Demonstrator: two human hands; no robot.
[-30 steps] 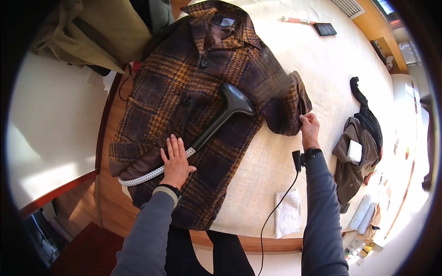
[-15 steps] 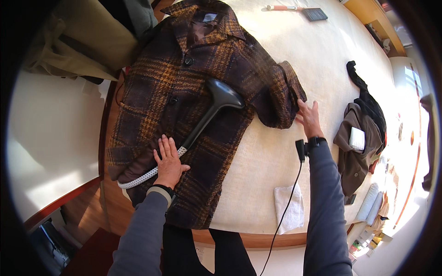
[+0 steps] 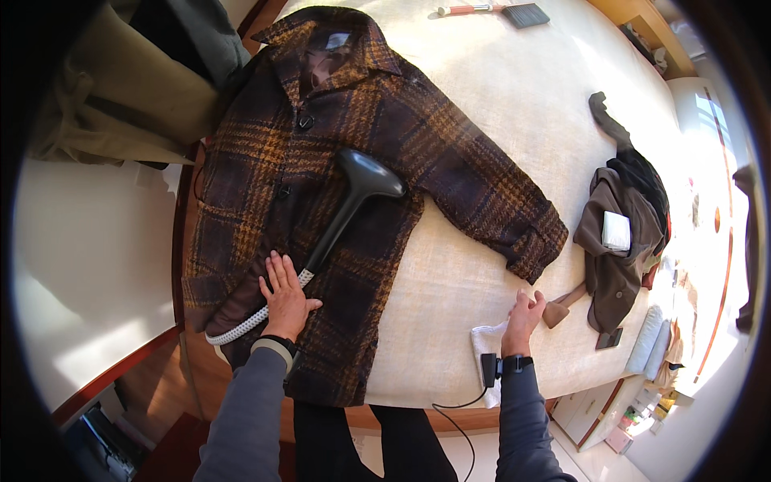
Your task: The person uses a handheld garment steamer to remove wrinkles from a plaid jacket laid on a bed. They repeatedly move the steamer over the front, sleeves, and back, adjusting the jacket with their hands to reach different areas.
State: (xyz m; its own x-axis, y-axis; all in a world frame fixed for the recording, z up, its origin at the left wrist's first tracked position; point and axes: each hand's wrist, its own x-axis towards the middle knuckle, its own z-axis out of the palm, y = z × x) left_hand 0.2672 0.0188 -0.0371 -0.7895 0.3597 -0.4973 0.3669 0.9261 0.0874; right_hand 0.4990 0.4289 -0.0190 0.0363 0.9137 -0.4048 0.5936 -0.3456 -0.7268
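Left hand (image 3: 285, 299) spread wide on brown-and-orange plaid woolly coat (image 3: 361, 269); right hand (image 3: 522, 323) bent near cuff (image 3: 540, 247), grip indiscernible.

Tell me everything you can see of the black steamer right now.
The black steamer looks like smooth plastic: a broad head on a straight handle, with a white, braided-looking hose. It lies slanted on the plaid coat, head at the far end; the hose passes under the left hand.
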